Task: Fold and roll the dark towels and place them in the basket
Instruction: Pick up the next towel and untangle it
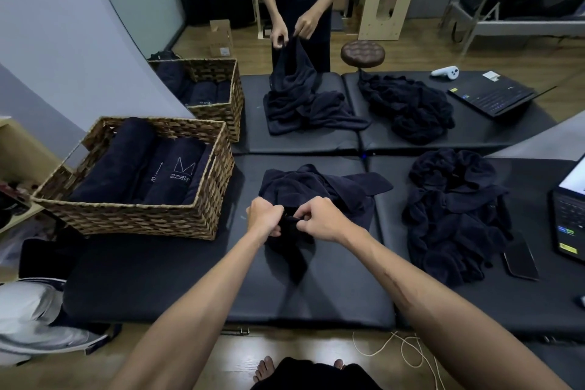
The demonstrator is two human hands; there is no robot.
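Both the left hand (264, 215) and the right hand (319, 218) have fingers curled tight, pinching the near edge of a crumpled dark towel (316, 190) on the black padded table (158, 279), right of the wicker basket (133, 215) holding rolled towels (117, 161).

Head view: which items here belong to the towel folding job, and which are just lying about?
Job:
- dark towel gripped by left hand and right hand
- heap of unfolded towels
- wicker basket holding rolled towels

Lying about:
- phone
- laptop
- white cord on the floor
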